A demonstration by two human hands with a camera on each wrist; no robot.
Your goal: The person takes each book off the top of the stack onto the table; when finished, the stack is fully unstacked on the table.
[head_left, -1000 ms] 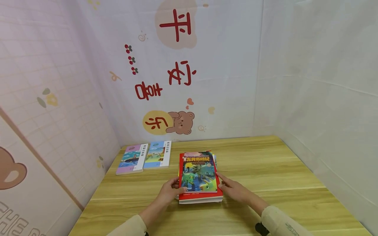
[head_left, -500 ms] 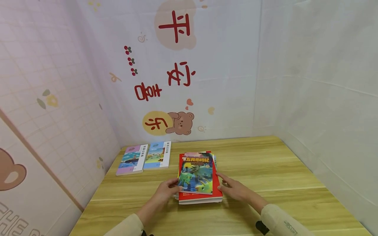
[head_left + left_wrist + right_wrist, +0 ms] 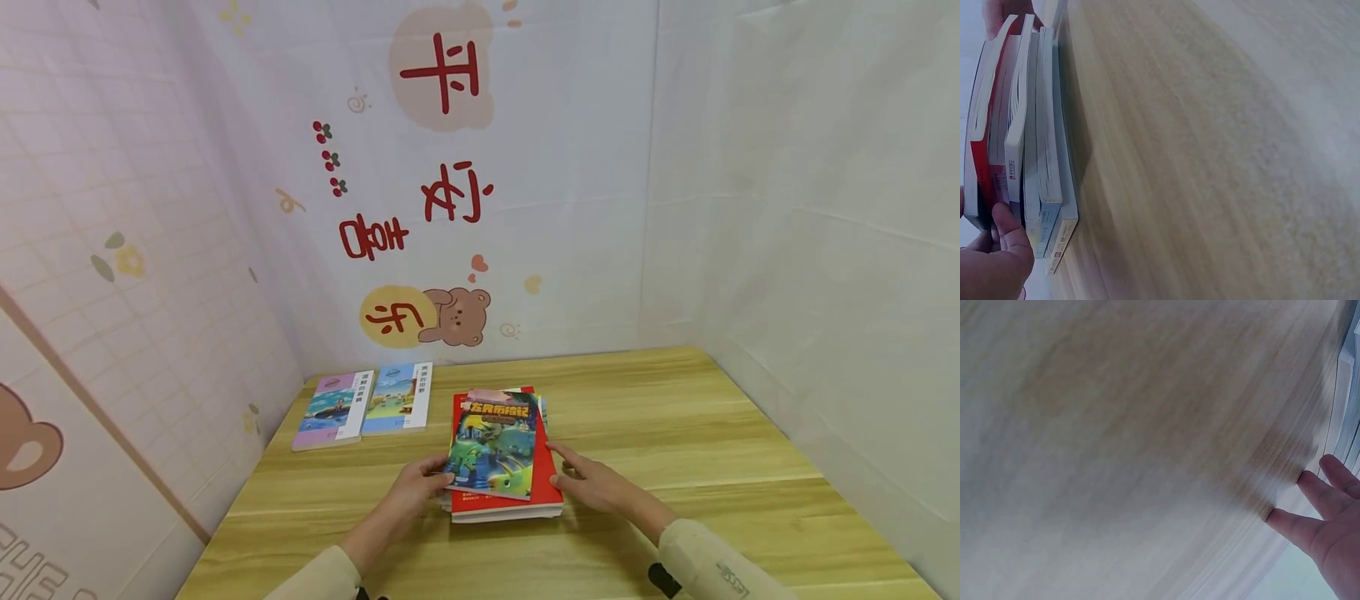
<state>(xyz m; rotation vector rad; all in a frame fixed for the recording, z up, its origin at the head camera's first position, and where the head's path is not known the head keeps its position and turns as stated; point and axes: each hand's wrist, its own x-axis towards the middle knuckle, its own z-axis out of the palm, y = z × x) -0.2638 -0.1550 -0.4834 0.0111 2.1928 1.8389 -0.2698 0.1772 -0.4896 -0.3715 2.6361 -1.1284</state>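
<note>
A stack of several books stands in the middle of the table. On top lies a comic-style book point(image 3: 491, 446) with a green and blue dinosaur cover, turned slightly askew over a larger red book point(image 3: 545, 479). My left hand point(image 3: 411, 493) pinches the top book at its lower left edge, thumb on the cover. In the left wrist view, that hand's fingers reach in at the spines, beside the red spine point(image 3: 982, 172). My right hand point(image 3: 600, 487) rests against the stack's right side with fingers extended. The right wrist view shows its fingers point(image 3: 1297, 530) spread near the wood.
Two more books lie flat at the back left: a purple-covered book point(image 3: 330, 408) and a blue-covered book point(image 3: 395, 398), side by side. The wooden table point(image 3: 675, 417) meets white printed cloth walls point(image 3: 570, 167) at its back and sides.
The dinosaur book has slid left and turned a little on the red book, drawn by my left hand. My right hand has stayed at the stack's right side.
</note>
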